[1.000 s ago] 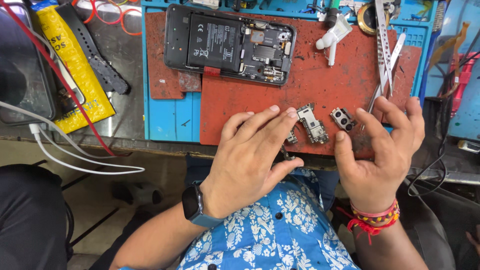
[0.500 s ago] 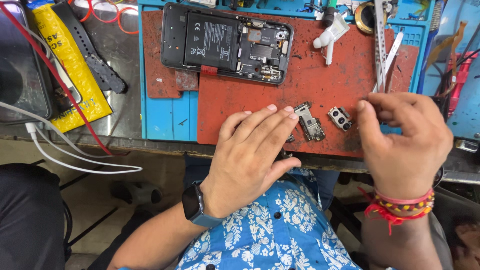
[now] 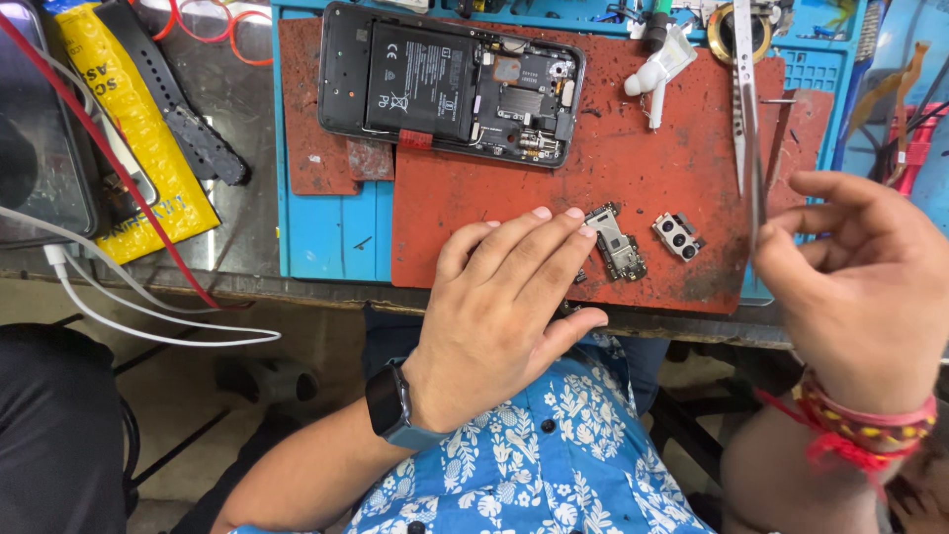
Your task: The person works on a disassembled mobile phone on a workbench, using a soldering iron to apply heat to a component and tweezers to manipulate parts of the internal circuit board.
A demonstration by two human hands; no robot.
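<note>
A view from above of a repair desk [image 3: 247, 109] with a blue work mat [image 3: 331, 232] and a worn red pad [image 3: 633, 158] laid on it. The person's left hand [image 3: 504, 307] lies flat, palm down, at the near edge of the red pad, fingers together and stretched out, gripping nothing. Its fingertips touch a small grey circuit board [image 3: 615, 242] lying on the pad. Just to the right of the board, apart from it, sits a small camera module [image 3: 677, 235]. The right hand [image 3: 855, 282] is raised above the right end of the mat, its grip closed narrowly around thin metal tweezers [image 3: 746, 119], held between thumb and fingers, the shaft running away from the person across the pad. At the far side of the pad lies an opened black phone [image 3: 450, 84], back cover off, its battery and inner parts showing. A small white bottle [image 3: 660, 69] lies to the right of the phone. On the left of the desk are a yellow packet [image 3: 133, 148], a black strap [image 3: 173, 99], a red wire [image 3: 109, 168] and white cables [image 3: 129, 307]. The left wrist wears a dark smartwatch [image 3: 393, 405]; the right wrist wears red thread bands [image 3: 860, 425].
</note>
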